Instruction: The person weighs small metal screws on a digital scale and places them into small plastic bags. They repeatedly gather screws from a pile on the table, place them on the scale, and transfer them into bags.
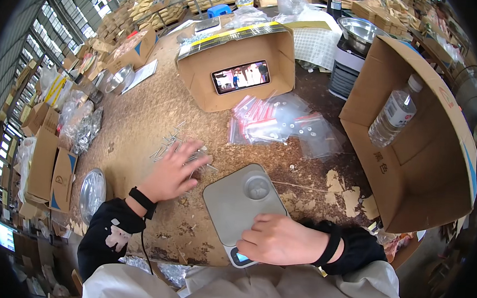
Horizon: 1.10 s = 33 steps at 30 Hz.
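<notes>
My left hand [175, 169] hovers over a loose pile of long thin screws [168, 144], its fingers spread and nothing gripped. Some screws are hidden beneath it. A flat grey digital scale [227, 200] lies in front of me with a small round dish [257, 187] on its far end. My right hand [274, 239] is at the scale's near edge, fingers curled down beside the lit display [239, 256]. Its fingertips are turned away, so whatever they may hold is hidden. Beyond the scale lie clear zip bags [267, 121] with small white round pieces in or on them.
A cardboard box [198, 86] on its side holds a phone [240, 77] playing video. At right, another open box [406, 175] holds a water bottle [393, 116]. A metal bowl [92, 194] sits at the left edge; a small grey appliance [346, 71] stands behind.
</notes>
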Tool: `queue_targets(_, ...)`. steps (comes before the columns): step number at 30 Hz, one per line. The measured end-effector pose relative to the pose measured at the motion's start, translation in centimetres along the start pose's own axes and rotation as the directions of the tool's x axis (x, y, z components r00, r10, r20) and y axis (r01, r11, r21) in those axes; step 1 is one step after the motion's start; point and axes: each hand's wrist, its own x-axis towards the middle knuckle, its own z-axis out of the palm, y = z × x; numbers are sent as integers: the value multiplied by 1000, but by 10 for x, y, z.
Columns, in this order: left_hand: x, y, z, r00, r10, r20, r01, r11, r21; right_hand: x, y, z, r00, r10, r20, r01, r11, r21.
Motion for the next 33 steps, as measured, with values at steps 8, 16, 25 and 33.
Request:
queue_targets(8, 8, -1, 15, 976, 159, 152, -161, 987, 4, 1, 0, -2, 1000, 5, 21, -5, 1000, -13)
queue_targets(16, -21, -34, 21, 993, -56, 105, 51, 998, 44, 1, 3, 0, 997, 51, 56, -51, 999, -1)
queue_targets(25, -31, -103, 25, 897, -342, -279, 252, 916, -313, 3, 4, 3, 999, 29, 31, -29, 1000, 2)
queue_targets(33, 64, -147, 37, 920, -336, -200, 265, 913, -311, 4, 9, -12, 994, 78, 70, -80, 996, 26)
